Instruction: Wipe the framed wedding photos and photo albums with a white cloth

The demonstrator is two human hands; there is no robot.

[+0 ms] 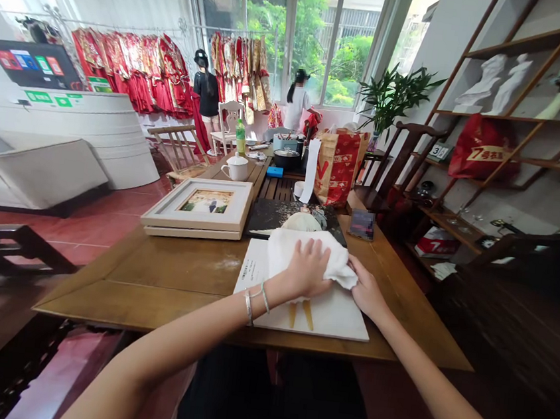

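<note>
White cloth (pixel 339 256) is lying at twelve o'clock on a board (pixel 333 316), looking light, soft, best pinched by its edge. I'm resting my left hand (pixel 310 268) flat on it; my right hand (pixel 366 290) is touching its three o'clock edge, grip unclear.

Around a white cloth (pixel 282 248), a white panel (pixel 341 317) shows tan streaks (pixel 308 314) at six o'clock, a box (pixel 274 171) gleams blue at eleven, a plant (pixel 390 98) green at one and a pale-lettered bag (pixel 486 153) red at two.
</note>
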